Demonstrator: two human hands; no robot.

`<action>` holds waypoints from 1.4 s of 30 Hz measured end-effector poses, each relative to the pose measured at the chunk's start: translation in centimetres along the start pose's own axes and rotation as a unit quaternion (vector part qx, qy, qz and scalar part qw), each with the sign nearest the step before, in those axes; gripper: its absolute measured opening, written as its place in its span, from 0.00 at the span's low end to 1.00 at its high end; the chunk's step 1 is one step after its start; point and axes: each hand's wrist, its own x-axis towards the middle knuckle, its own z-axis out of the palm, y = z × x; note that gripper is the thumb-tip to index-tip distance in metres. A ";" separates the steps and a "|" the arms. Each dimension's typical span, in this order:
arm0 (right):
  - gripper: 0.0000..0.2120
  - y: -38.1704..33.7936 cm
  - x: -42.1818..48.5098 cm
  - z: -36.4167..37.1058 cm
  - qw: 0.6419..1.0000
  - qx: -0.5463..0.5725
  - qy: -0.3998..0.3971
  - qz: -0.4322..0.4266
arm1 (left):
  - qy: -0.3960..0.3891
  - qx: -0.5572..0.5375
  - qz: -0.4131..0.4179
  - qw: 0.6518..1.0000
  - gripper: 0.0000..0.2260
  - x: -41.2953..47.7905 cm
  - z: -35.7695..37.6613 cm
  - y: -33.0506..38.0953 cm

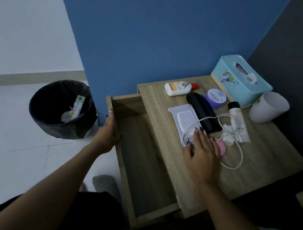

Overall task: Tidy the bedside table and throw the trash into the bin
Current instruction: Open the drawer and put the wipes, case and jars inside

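**A:** The left hand (107,135) is clamped on the front panel of the drawer (138,163). The fingers curl over the outside and the thumb hooks inside. That drawer stands pulled far out of the bedside table (259,166).

**B:** And the right hand (202,154)?

**A:** It's flat on the tabletop, palm down, with the fingers straight and slightly spread, pinching nothing. The fingertips lie on the near end of a white wipes pack (179,115). The hand also covers part of a pink round object (222,147) just beside it.

**B:** A white charger cable (241,153) loops around that hand, and its plug (227,137) touches the pink piece.

**A:** Behind them lies a black pouch (201,111), then a white lotion bottle (179,88) with a red cap. There's also a purple tin (215,97) and a white tube (237,117).

**B:** In the back corner are a teal tissue box (239,81) and, beside it, a white cup (266,111).

**A:** The bin (57,128) sits on the floor left of the table. It has a black liner, and trash (75,109) lies inside: a printed wrapper and a pale scrap.
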 end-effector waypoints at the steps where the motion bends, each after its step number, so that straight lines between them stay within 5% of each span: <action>1: 0.24 0.0 0.0 0.0 1.000 0.001 0.000 0.000 | 0.004 0.003 -0.005 1.000 0.47 -0.4 -0.4 -0.5; 25: 0.26 -0.6 -0.5 -0.2 0.999 0.040 -0.016 0.013 | 0.060 0.008 -0.012 0.998 0.43 -2.6 -1.3 -4.0; 34: 0.19 -2.5 2.5 -3.3 0.978 0.165 0.111 0.061 | 0.108 -0.036 -0.098 0.989 0.33 -0.2 -1.1 -3.5; 37: 0.19 -4.7 6.5 -4.6 0.990 0.111 0.079 0.030 | 0.115 -0.036 -0.106 0.987 0.28 1.0 -1.5 -2.9; 42: 0.26 -6.6 10.1 -4.0 0.993 -0.065 -0.086 0.053 | 0.114 -0.040 -0.132 0.984 0.26 1.9 -1.5 -3.1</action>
